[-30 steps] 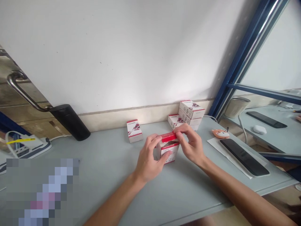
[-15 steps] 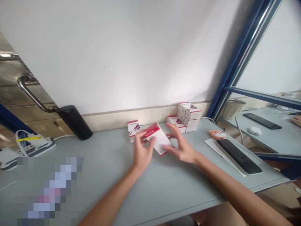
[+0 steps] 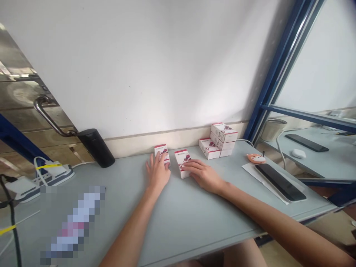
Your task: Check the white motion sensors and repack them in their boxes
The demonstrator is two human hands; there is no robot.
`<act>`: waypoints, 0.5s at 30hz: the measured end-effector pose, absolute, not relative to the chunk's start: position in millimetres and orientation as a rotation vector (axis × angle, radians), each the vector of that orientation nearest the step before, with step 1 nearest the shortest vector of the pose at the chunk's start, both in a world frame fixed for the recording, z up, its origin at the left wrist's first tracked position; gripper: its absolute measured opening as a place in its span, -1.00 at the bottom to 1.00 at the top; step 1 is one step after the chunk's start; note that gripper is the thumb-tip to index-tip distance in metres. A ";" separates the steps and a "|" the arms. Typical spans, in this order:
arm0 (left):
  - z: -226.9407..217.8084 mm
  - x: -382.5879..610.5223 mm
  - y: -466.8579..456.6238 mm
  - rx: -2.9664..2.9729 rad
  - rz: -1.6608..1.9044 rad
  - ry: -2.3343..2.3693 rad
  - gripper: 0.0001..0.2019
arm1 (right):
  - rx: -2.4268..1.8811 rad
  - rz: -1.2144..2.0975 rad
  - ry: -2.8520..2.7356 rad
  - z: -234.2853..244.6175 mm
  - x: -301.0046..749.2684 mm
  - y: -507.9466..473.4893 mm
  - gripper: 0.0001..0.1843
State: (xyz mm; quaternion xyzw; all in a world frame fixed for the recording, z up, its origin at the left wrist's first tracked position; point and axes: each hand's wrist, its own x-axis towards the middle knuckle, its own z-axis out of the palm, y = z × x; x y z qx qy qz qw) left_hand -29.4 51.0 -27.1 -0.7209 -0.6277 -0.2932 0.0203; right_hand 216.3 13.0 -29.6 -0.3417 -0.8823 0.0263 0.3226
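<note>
Both hands lie flat, pinching nothing. The left hand [image 3: 157,173], fingers spread, touches a small box [image 3: 162,152]. The right hand [image 3: 204,175] presses a second box [image 3: 181,157] onto the table [image 3: 194,218] just beside it. This looks like lining them up, which needs only light fingertip nudges. Both boxes are shut, their contents hidden.

The box [image 3: 162,149] under my left fingers [image 3: 158,161] is white with red bands and a maroon swoosh; its twin [image 3: 180,157] under my right fingers [image 3: 191,165] matches.
</note>
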 end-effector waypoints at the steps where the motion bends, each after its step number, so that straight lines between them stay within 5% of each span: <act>1: -27.7 -29.5 51.2 -2.227 -0.920 -1.946 -0.52 | -0.913 0.069 -2.307 -31.3 210.4 20.5 -0.48; 15: -31.1 -55.2 64.9 -2.363 -0.943 -1.755 -0.46 | -1.078 0.121 -2.255 -28.1 154.4 84.9 -0.51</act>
